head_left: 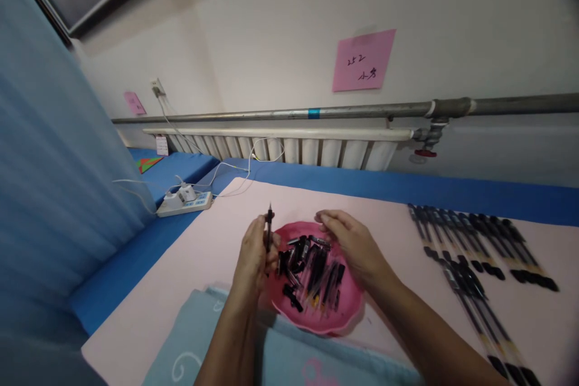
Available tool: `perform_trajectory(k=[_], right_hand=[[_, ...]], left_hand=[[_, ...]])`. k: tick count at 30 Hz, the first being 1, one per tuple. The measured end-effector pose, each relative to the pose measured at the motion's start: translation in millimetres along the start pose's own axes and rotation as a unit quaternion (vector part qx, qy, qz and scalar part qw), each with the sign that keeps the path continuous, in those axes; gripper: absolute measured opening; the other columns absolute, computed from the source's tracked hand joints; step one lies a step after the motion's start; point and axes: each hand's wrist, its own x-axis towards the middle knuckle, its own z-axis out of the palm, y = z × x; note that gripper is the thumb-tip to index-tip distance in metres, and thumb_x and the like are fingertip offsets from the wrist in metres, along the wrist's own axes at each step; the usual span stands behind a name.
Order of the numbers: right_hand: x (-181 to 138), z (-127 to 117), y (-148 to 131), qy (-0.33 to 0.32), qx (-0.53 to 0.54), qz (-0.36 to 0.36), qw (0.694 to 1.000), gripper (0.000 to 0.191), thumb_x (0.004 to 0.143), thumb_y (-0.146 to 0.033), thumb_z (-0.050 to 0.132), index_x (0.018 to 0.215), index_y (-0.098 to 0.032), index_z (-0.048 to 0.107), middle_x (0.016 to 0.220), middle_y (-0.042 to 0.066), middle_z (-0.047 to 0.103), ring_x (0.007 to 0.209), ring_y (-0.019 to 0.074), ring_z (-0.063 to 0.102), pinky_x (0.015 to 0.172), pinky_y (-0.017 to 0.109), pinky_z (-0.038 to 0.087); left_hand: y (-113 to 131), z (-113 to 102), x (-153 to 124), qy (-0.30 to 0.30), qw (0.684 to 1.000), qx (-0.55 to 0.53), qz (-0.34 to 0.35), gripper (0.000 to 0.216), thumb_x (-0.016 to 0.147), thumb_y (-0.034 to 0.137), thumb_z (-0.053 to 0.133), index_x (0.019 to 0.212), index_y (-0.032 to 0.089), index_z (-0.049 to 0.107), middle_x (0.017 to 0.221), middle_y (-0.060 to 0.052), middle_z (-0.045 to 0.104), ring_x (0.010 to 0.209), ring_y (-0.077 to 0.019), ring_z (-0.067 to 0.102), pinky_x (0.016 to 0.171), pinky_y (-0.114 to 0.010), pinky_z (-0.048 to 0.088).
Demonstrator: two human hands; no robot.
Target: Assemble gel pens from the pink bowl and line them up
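My left hand (250,253) is closed around an uncapped pen (269,223) that stands nearly upright, its pointed tip up. It is by the left rim of a scalloped pink plate (353,307). In the plate lie loose black pen caps (298,253) and clear pen barrels with dark parts (323,280). Over the plate's upper right edge is my right hand (355,244), its thumb and fingers drawn together. Whatever is between those fingertips, if anything, is too small to tell.
Capped black pens (452,235) lie in rows on the pale pink table cover (203,241) at right, with several more pens (486,313) nearer me. A power strip (185,204) with white cables sits at left. Behind are a radiator (289,148) and a pipe (362,111). Light-blue cloth (289,344) lies in front.
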Motion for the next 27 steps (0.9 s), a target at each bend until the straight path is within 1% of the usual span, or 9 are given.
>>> perform_trajectory(k=[2, 5, 10, 13, 16, 18, 22, 24, 27], right_hand=[[5, -7, -2, 0.003, -0.019, 0.003, 1.000, 0.016, 0.070, -0.032, 0.059, 0.075, -0.019, 0.066, 0.069, 0.000, 0.063, 0.062, 0.0136, 0.053, 0.059, 0.026, 0.040], [6, -11, -4, -0.025, -0.070, -0.022, 0.997, 0.014, 0.069, -0.031, 0.058, 0.071, -0.019, 0.065, 0.064, -0.001, 0.061, 0.060, 0.0140, 0.052, 0.060, 0.027, 0.040], [-1, -5, 1, -0.111, -0.163, -0.071, 0.978, 0.012, 0.070, -0.030, 0.056, 0.068, -0.022, 0.065, 0.067, -0.002, 0.063, 0.066, 0.0166, 0.054, 0.065, 0.030, 0.040], [-4, -2, 6, -0.166, -0.212, -0.107, 0.957, 0.013, 0.073, -0.028, 0.053, 0.069, -0.023, 0.065, 0.070, -0.001, 0.064, 0.066, 0.0175, 0.055, 0.065, 0.031, 0.040], [-4, -2, 11, -0.208, -0.262, -0.165, 0.928, 0.015, 0.076, -0.025, 0.051, 0.070, -0.025, 0.064, 0.069, -0.002, 0.064, 0.067, 0.0176, 0.055, 0.065, 0.031, 0.040], [-2, -3, 14, -0.226, -0.303, -0.210, 0.901, 0.017, 0.078, -0.022, 0.049, 0.075, -0.025, 0.065, 0.074, 0.000, 0.064, 0.072, 0.0185, 0.055, 0.068, 0.032, 0.041], [-1, -4, 21, -0.268, -0.414, -0.291, 0.820, 0.027, 0.080, -0.013, 0.043, 0.094, -0.022, 0.065, 0.094, 0.005, 0.066, 0.089, 0.0211, 0.054, 0.083, 0.039, 0.039], [-3, -3, 24, -0.290, -0.458, -0.300, 0.785, 0.032, 0.079, -0.009, 0.043, 0.100, -0.022, 0.064, 0.102, 0.004, 0.065, 0.095, 0.0213, 0.052, 0.087, 0.040, 0.036], [-6, 0, 27, -0.309, -0.497, -0.291, 0.757, 0.036, 0.079, -0.008, 0.044, 0.106, -0.024, 0.062, 0.108, 0.002, 0.064, 0.100, 0.0216, 0.050, 0.088, 0.040, 0.034]], left_hand=[[5, -7, 2, 0.014, 1.000, -0.009, 0.024, 0.046, 0.072, 0.056, 0.053, 0.100, 0.020, 0.051, 0.051, 0.008, 0.046, 0.031, -0.0009, 0.026, 0.031, -0.012, 0.014], [7, -14, 4, 0.021, 0.999, -0.004, 0.041, 0.041, 0.073, 0.052, 0.055, 0.100, 0.022, 0.053, 0.053, 0.008, 0.045, 0.032, -0.0009, 0.027, 0.031, -0.012, 0.014], [9, -18, 6, 0.032, 0.999, -0.019, 0.036, 0.034, 0.073, 0.048, 0.056, 0.095, 0.021, 0.053, 0.052, 0.009, 0.044, 0.031, -0.0004, 0.025, 0.031, -0.012, 0.012], [10, -19, 5, 0.035, 0.998, -0.026, 0.038, 0.032, 0.073, 0.046, 0.057, 0.092, 0.021, 0.053, 0.053, 0.009, 0.044, 0.030, -0.0001, 0.025, 0.031, -0.013, 0.012], [12, -20, 5, 0.042, 0.998, -0.031, 0.041, 0.030, 0.073, 0.045, 0.057, 0.090, 0.020, 0.053, 0.053, 0.009, 0.044, 0.030, -0.0002, 0.026, 0.031, -0.013, 0.013], [12, -22, 5, 0.044, 0.997, -0.039, 0.044, 0.029, 0.073, 0.043, 0.057, 0.090, 0.020, 0.052, 0.052, 0.008, 0.045, 0.030, -0.0003, 0.026, 0.031, -0.013, 0.013], [11, -22, 6, 0.045, 0.996, -0.058, 0.044, 0.029, 0.072, 0.041, 0.058, 0.090, 0.019, 0.052, 0.052, 0.008, 0.046, 0.030, -0.0003, 0.025, 0.031, -0.013, 0.012], [11, -21, 6, 0.045, 0.996, -0.060, 0.041, 0.029, 0.071, 0.041, 0.059, 0.089, 0.019, 0.051, 0.053, 0.008, 0.046, 0.030, -0.0002, 0.026, 0.031, -0.013, 0.012], [11, -20, 6, 0.048, 0.996, -0.061, 0.040, 0.030, 0.071, 0.041, 0.060, 0.089, 0.019, 0.051, 0.054, 0.008, 0.047, 0.031, -0.0006, 0.028, 0.032, -0.013, 0.013]])
